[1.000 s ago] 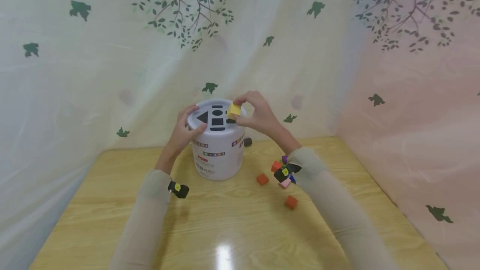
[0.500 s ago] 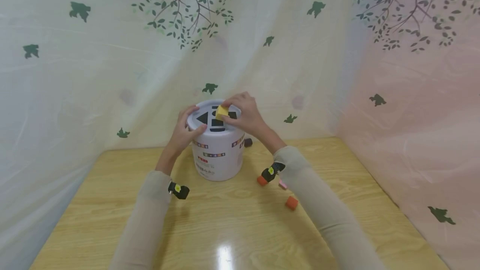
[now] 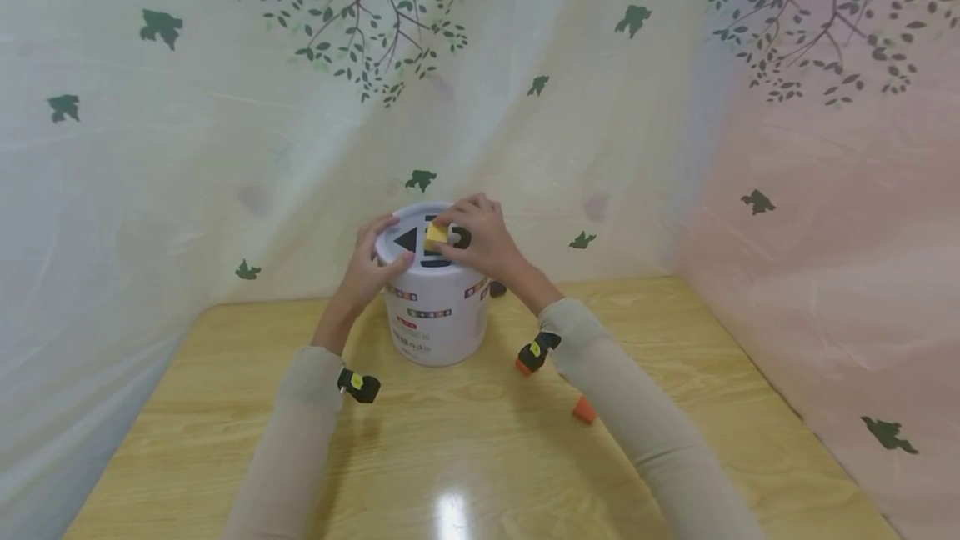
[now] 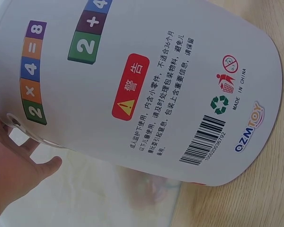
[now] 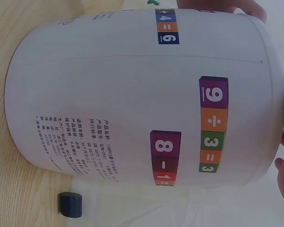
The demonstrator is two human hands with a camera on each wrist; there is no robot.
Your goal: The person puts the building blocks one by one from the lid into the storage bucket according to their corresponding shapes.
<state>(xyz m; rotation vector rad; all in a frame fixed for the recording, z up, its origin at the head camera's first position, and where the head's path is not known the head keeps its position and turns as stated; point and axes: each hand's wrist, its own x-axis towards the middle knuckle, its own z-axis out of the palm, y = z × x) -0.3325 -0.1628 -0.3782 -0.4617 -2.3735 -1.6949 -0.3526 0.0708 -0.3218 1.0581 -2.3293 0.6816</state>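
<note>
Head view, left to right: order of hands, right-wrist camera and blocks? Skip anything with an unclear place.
Left hand → yellow block → right hand → black right-wrist camera → nearer orange block, partly behind the right sleeve.

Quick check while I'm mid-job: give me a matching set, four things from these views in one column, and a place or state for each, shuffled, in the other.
1. Yellow block
2. Left hand
3. Dark cylinder
4. White bucket

A. Holding the bucket
B. On the table, beside the bucket
C. Upright, printed with sums
D. Pinched by the right hand

Pairs: 1-D, 2-A, 3-B, 4-C
</note>
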